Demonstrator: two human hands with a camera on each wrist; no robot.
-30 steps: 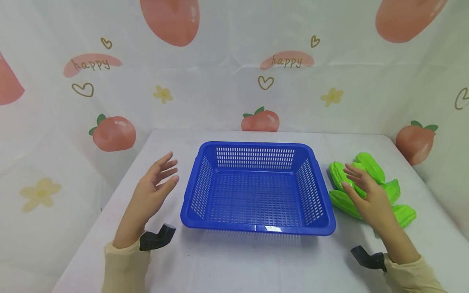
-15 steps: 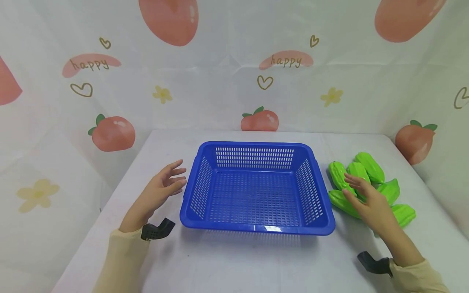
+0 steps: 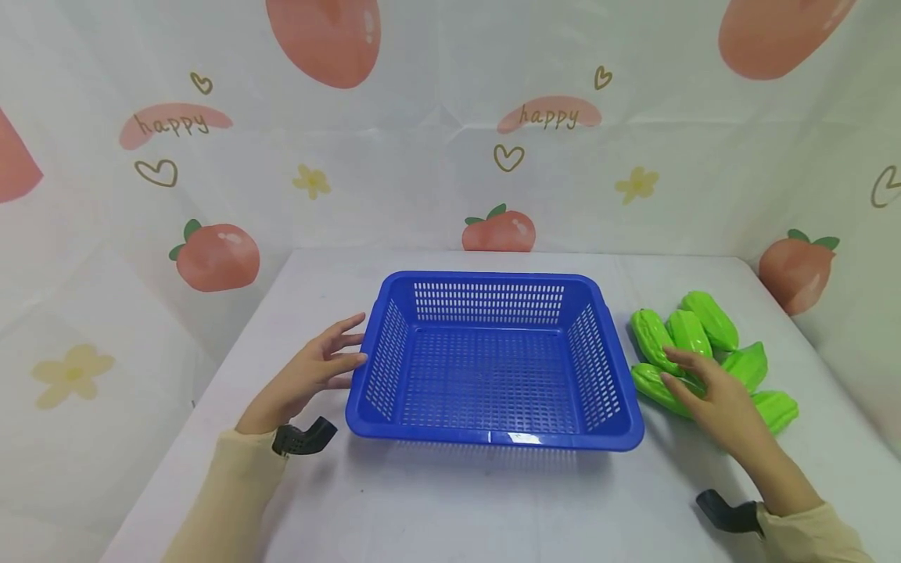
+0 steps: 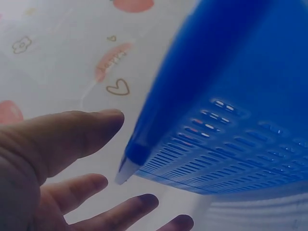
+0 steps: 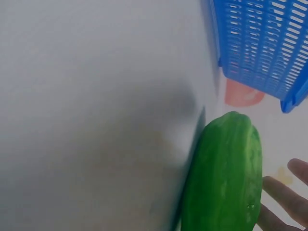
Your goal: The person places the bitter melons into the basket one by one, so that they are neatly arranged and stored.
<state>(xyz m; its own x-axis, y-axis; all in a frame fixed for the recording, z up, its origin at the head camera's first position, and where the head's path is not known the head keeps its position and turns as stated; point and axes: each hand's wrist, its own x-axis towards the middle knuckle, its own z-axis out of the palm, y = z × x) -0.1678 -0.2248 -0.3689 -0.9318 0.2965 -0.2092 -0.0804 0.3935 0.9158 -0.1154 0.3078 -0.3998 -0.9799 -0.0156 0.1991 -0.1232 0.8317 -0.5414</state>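
My left hand (image 3: 310,374) is beside the left rim of a blue plastic basket (image 3: 493,440), its fingertips right at the edge. In the left wrist view the thumb and fingers are spread apart around the basket's rim (image 4: 168,82) without gripping it. Over on the right, my right hand (image 3: 721,403) hovers above a cluster of bright green, ribbed, elongated fruits (image 3: 653,341), fingers loosely extended and holding nothing. The right wrist view shows one such green fruit (image 5: 221,178) close up, with fingertips (image 5: 286,197) at its side. My right hand covers part of the cluster.
A white cloth covers the table (image 3: 450,508), and a printed white curtain (image 3: 422,172) hangs behind and at the sides. Each wrist carries a black camera mount, the left mount (image 3: 304,436) and the right mount (image 3: 728,516).
My left hand has moved rightward and slightly down to the basket's left rim. My right hand has lowered a little over the green fruits. The basket and fruits have stayed put.
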